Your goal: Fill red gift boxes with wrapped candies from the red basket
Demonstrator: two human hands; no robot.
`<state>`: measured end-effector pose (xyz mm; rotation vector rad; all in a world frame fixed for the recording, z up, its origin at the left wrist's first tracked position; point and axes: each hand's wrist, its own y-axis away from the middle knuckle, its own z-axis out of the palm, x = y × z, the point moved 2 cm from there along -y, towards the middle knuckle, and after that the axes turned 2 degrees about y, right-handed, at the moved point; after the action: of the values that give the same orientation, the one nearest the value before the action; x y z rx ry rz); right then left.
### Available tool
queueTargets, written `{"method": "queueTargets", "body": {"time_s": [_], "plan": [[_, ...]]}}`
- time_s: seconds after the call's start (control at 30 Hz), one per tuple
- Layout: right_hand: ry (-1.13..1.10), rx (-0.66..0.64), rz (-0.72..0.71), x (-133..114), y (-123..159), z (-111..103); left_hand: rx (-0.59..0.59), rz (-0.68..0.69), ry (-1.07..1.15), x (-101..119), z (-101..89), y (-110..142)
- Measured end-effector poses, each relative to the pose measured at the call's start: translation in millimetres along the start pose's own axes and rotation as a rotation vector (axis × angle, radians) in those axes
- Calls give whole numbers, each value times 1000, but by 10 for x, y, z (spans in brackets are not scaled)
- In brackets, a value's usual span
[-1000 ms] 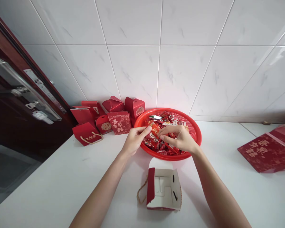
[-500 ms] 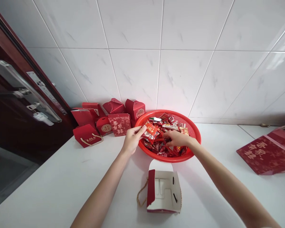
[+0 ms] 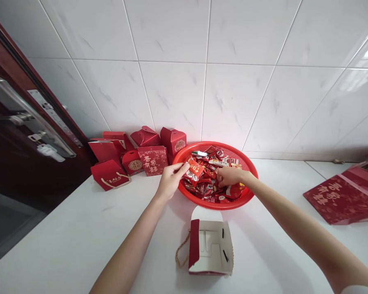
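Note:
My left hand (image 3: 172,178) pinches a red and white candy packet (image 3: 194,170) over the left side of a red plastic basket (image 3: 253,173). Wrapped candies (image 3: 207,188), mostly red, fill the basket. My right hand (image 3: 230,176) reaches in among them with its fingers curled down; the fingertips are partly hidden, and I cannot make out what they grip, if anything. In front of the basket stands an open gift box (image 3: 211,248), red outside and white inside, with a twisted rope handle (image 3: 181,251) at its left. No candy shows inside it.
Several closed red gift boxes (image 3: 153,161) cluster by the wall, left of the basket. A larger red package (image 3: 340,196) lies at the right. A brown door (image 3: 15,134) with keys in its lock borders the white tabletop (image 3: 116,228) on the left.
My right hand has shifted slightly and its fingers have curled in more among the candies. My left hand keeps the packet in almost the same place. The view has moved a little.

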<state>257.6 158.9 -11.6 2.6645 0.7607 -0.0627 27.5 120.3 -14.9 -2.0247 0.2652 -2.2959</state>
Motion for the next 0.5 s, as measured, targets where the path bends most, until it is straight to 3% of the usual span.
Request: {"method": "queueTargets", "body": {"time_s": [0.2, 0.5], "plan": [[115, 28, 23, -210, -70, 74, 18, -47, 74, 48, 24, 2], [154, 36, 69, -222, 19, 137, 34, -128, 211, 74, 14, -11]]}}
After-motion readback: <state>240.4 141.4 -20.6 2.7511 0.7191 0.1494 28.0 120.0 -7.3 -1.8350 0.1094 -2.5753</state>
